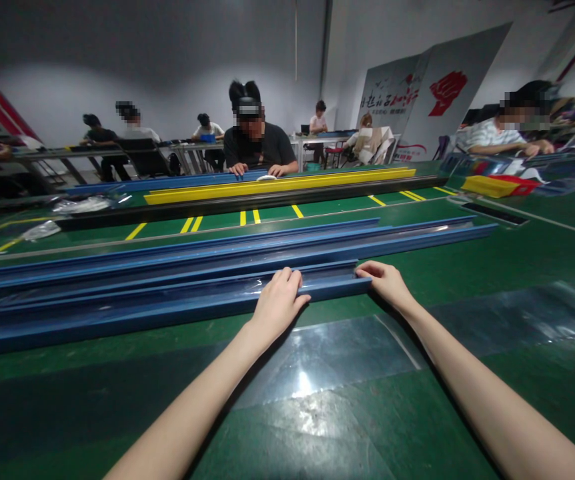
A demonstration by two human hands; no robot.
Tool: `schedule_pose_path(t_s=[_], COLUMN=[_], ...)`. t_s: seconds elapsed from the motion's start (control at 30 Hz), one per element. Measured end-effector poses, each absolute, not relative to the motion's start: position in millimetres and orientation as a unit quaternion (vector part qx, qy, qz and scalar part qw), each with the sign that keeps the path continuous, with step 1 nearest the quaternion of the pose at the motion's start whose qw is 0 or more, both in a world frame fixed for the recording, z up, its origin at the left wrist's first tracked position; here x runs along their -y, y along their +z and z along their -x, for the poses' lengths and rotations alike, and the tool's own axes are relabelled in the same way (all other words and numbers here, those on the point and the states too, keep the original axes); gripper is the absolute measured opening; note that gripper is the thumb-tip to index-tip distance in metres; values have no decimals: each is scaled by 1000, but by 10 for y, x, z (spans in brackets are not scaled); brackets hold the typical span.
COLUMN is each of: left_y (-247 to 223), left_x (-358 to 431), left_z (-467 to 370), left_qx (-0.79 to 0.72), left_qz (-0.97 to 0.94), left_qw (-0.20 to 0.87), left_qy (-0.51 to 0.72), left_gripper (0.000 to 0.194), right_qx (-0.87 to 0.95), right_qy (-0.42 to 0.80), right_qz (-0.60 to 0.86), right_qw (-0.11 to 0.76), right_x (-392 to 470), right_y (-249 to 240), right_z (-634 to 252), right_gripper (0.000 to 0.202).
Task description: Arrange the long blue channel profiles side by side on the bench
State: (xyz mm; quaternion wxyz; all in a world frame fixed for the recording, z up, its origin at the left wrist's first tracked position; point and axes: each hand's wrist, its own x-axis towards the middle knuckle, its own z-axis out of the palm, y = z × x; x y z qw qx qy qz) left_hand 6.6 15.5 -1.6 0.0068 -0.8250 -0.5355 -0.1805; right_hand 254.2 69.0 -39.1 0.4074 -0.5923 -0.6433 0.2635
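A long blue plastic channel [167, 297] lies across the near part of the table, with shiny clear film inside its trough. My left hand [278, 303] rests over its front wall, fingers reaching into the trough and thumb on the outside. At the channel's right end, my right hand [386, 281] is closed, its fingertips curled round the end; whether they also hold film there is hidden. Just behind lies another blue channel [417, 233], partly side by side with a third. Flat clear plastic strips [327, 357] lie on the table under my forearms.
The green table [492, 413] has yellow tape marks [244, 218]. Farther back lie a yellow channel [277, 189] and a black channel [177, 208]. A co-worker [257, 143] sits opposite. At the right are a yellow tray [492, 187] and another person [502, 137].
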Motion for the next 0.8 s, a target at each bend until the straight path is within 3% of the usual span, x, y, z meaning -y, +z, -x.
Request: schedule_pose_path(t_s=[0.8], left_y=[-45], left_x=[-187], left_z=[-55], left_qx=[547], left_qz=[805], left_qw=[-29], left_qy=[-226], left_gripper=[19], right_qx=[661], right_qy=[218], right_qz=[597], right_qw=[400], right_x=[-713], right_y=[-420], right_z=[-2560], right_gripper=[21])
